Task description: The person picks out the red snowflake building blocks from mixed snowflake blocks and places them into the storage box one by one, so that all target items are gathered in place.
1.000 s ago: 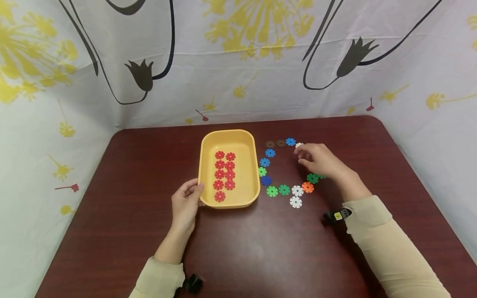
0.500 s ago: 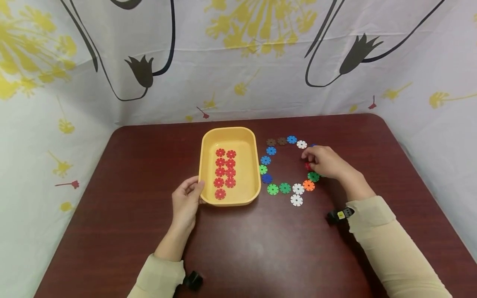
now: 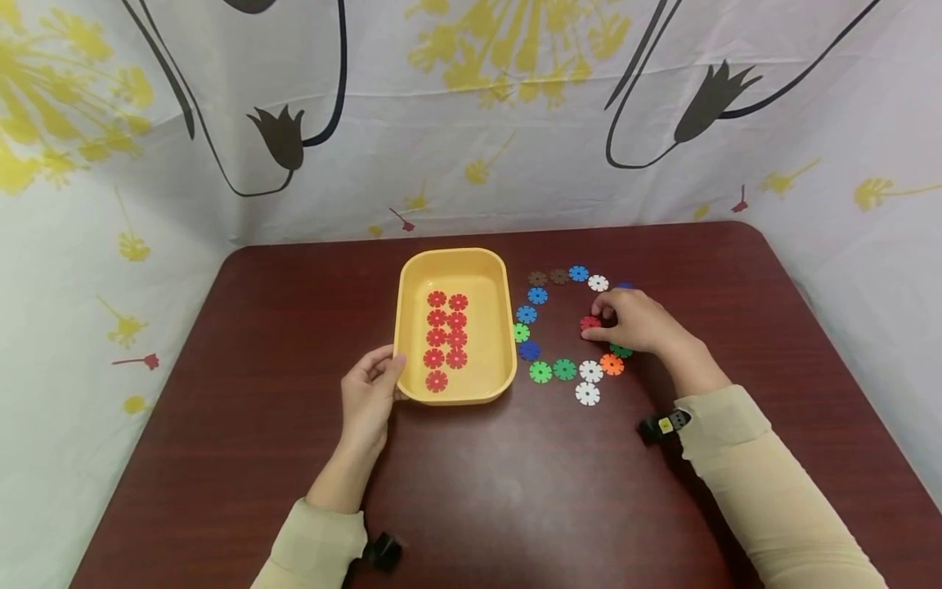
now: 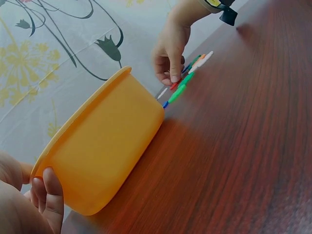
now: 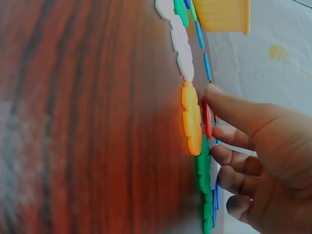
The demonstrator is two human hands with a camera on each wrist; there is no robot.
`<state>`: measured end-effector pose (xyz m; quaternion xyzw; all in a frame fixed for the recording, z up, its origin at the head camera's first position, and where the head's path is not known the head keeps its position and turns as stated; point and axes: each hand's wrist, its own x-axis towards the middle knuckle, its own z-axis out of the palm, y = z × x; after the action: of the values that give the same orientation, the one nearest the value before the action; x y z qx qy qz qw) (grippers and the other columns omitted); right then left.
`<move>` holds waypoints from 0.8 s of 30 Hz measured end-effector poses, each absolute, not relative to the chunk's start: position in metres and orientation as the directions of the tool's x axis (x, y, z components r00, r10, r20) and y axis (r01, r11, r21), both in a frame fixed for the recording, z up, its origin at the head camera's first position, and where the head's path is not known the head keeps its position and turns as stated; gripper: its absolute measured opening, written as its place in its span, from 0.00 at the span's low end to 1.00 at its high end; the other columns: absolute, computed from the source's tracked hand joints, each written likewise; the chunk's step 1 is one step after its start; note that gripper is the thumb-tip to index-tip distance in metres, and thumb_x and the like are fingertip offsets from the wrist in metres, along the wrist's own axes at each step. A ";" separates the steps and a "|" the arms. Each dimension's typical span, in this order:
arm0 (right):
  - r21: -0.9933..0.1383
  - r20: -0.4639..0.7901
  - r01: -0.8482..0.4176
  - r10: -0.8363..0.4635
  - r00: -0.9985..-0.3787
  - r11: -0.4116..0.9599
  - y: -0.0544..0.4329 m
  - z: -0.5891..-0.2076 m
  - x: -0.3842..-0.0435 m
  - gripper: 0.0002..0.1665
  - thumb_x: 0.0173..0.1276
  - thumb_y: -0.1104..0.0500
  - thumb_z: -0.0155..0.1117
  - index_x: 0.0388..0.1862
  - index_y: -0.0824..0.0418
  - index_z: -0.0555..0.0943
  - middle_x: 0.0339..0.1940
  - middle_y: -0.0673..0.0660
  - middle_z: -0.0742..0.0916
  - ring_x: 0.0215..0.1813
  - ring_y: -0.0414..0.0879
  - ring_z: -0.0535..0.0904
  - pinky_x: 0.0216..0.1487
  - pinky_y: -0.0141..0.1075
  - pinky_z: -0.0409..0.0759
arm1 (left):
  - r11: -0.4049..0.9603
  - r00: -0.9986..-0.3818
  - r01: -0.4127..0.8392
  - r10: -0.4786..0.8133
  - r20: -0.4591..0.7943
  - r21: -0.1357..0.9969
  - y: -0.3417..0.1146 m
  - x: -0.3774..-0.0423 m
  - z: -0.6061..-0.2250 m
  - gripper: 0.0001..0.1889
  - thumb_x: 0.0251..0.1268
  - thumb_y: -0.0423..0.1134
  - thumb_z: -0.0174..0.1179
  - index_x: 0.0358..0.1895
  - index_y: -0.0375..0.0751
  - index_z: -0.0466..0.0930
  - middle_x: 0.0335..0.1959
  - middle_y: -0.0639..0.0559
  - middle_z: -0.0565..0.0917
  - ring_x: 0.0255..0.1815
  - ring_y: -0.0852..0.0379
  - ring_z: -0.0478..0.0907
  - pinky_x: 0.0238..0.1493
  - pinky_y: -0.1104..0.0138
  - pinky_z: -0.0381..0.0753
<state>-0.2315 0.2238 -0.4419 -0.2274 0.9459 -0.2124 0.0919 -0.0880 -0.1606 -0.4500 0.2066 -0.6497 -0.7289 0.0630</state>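
My left hand (image 3: 370,394) grips the near left corner of a yellow plastic tray (image 3: 486,364), thumb over the rim and fingers against the outer wall in the left wrist view. Red snowflake discs (image 3: 436,336) lie in two columns inside it. To the right, my right hand (image 3: 642,319) pinches a red snowflake disc (image 3: 589,324) between thumb and index finger, low over the table. That disc (image 5: 208,117) appears edge-on in the right wrist view. Around it runs a rough ring of discs, including a white disc (image 3: 598,283), an orange disc (image 3: 612,365) and a green disc (image 3: 564,370).
The dark red wooden table (image 3: 471,483) reaches back to a patterned cloth (image 3: 471,164). Two brown discs (image 3: 548,277) lie at the ring's far side, and another white disc (image 3: 587,394) sits just outside its near side. The tray's right edge meets the ring.
My right hand has come down from the ring's far side and now pinches a red disc, drawn slightly left into the ring. My left hand keeps hold of the tray.
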 end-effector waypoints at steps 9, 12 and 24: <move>-0.514 -0.121 -0.364 -0.486 -0.866 0.777 0.222 -0.442 -0.235 0.19 0.63 0.52 0.78 0.36 0.61 0.77 0.31 0.54 0.81 0.35 0.49 0.73 0.35 0.40 0.74 | -0.146 -0.904 -0.187 -0.362 -0.228 0.971 -0.161 -0.088 -0.448 0.15 0.72 0.35 0.63 0.56 0.31 0.80 0.35 0.48 0.78 0.25 0.60 0.76 0.24 0.73 0.81; -0.549 -0.102 -0.362 -0.490 -0.866 0.753 0.222 -0.444 -0.235 0.20 0.63 0.53 0.78 0.37 0.61 0.75 0.31 0.54 0.81 0.32 0.48 0.74 0.31 0.38 0.74 | -0.142 -0.904 -0.187 -0.363 -0.227 0.972 -0.161 -0.088 -0.449 0.15 0.72 0.36 0.64 0.56 0.31 0.80 0.35 0.48 0.78 0.25 0.60 0.76 0.24 0.73 0.81; -0.581 -0.081 -0.380 -0.515 -0.853 0.720 0.222 -0.450 -0.237 0.22 0.65 0.56 0.76 0.52 0.65 0.78 0.33 0.54 0.83 0.27 0.46 0.75 0.32 0.38 0.79 | -0.139 -0.905 -0.185 -0.362 -0.223 0.973 -0.161 -0.088 -0.450 0.15 0.72 0.35 0.63 0.56 0.31 0.80 0.35 0.49 0.78 0.25 0.59 0.77 0.25 0.73 0.81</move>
<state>-0.2368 0.2221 -0.4503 -0.2433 0.9196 -0.2846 0.1192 -0.0877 -0.1607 -0.4500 0.2092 -0.6532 -0.7252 0.0612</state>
